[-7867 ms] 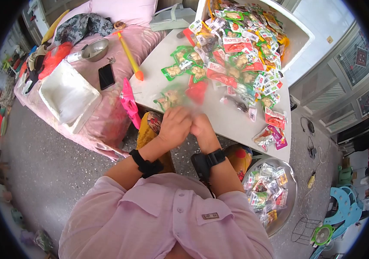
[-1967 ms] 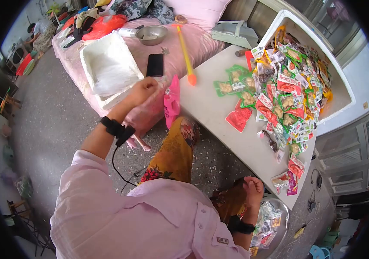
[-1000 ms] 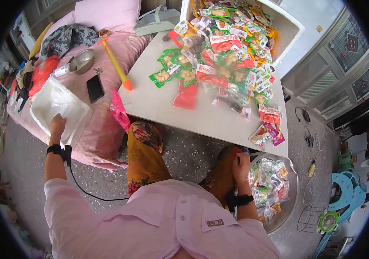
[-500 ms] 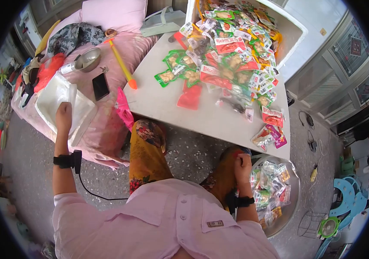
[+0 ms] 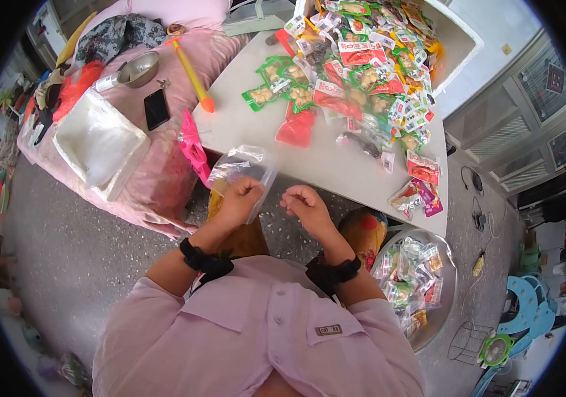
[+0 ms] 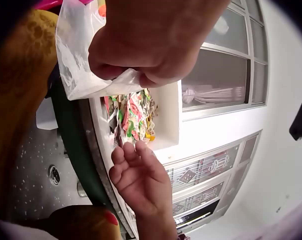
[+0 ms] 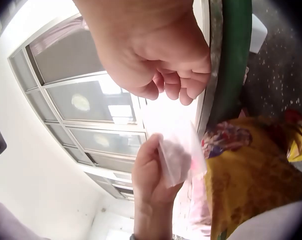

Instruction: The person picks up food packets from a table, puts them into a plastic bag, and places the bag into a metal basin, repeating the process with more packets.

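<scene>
My left hand (image 5: 238, 204) pinches a clear plastic bag (image 5: 238, 161) over the lap, at the near edge of the table. In the left wrist view the bag (image 6: 73, 52) hangs from the curled fingers and thumb. To the right of it, apart from the bag, is my right hand (image 5: 308, 206), palm turned inward with loosely bent fingers and nothing in them. The right wrist view shows that hand (image 7: 163, 55) above the thin, see-through bag (image 7: 175, 160). A red packet (image 5: 296, 127) and green-edged packets (image 5: 261, 96) lie on the table beyond the hands.
A foam box (image 5: 465, 56) spills a heap of snack packets across the white table (image 5: 230, 132). On the bed are a white foam tray (image 5: 101, 149), a phone (image 5: 156, 109) and a metal bowl (image 5: 140, 69). A metal basin (image 5: 450, 271) of bagged packets stands at lower right.
My left hand went to the foam tray on the bed, took up a clear bag and brought it to the lap. The right hand rose from beside the basin to meet it.
</scene>
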`<action>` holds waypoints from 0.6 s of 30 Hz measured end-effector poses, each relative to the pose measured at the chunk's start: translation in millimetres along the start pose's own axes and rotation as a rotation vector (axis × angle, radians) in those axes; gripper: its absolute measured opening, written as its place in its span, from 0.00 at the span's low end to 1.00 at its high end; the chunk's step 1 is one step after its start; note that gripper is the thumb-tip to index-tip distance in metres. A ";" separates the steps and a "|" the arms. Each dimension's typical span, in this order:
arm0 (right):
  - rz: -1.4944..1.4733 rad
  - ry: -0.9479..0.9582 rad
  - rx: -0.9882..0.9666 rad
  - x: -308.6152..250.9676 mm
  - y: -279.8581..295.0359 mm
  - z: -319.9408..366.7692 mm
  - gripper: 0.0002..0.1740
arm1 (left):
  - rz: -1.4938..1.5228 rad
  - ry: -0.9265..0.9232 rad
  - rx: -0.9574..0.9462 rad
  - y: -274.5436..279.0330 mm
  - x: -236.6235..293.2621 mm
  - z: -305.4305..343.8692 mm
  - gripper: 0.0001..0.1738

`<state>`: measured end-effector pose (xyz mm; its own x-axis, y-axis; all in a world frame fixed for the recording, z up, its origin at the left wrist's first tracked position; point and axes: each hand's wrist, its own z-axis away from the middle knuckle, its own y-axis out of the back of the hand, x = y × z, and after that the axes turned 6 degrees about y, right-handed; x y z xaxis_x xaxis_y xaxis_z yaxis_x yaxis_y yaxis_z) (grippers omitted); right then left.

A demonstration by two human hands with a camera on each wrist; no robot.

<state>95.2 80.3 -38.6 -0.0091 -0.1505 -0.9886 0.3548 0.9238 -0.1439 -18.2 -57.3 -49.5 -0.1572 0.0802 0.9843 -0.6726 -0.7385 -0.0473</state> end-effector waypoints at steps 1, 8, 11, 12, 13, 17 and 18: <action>-0.076 -0.027 -0.016 -0.4 -5.7 -1.9 0.09 | 0.099 0.080 -0.043 -7.8 3.4 3.5 0.05; -0.322 -0.110 -0.021 3.6 -3.1 2.1 0.10 | 0.260 0.244 -0.229 -21.6 6.6 7.8 0.06; -0.316 -0.093 -0.020 14.0 4.3 3.0 0.10 | 0.220 0.228 -0.288 -23.1 4.5 6.3 0.07; -0.316 -0.084 -0.019 13.8 4.6 4.0 0.10 | 0.210 0.242 -0.285 -23.9 4.6 6.1 0.07; -0.317 -0.075 -0.019 13.3 4.4 5.0 0.10 | 0.199 0.255 -0.282 -24.9 5.3 6.1 0.07; -0.303 -0.058 -0.036 16.7 7.1 6.3 0.10 | 0.201 0.282 -0.316 -25.9 9.0 7.4 0.06; -0.314 -0.053 -0.041 16.8 6.9 6.6 0.10 | 0.202 0.286 -0.315 -26.1 9.2 7.8 0.06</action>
<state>103.7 81.9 -55.9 -0.0631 -0.4478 -0.8919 0.3046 0.8424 -0.4445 3.5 -42.5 -37.8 -0.4710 0.1700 0.8656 -0.7878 -0.5225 -0.3260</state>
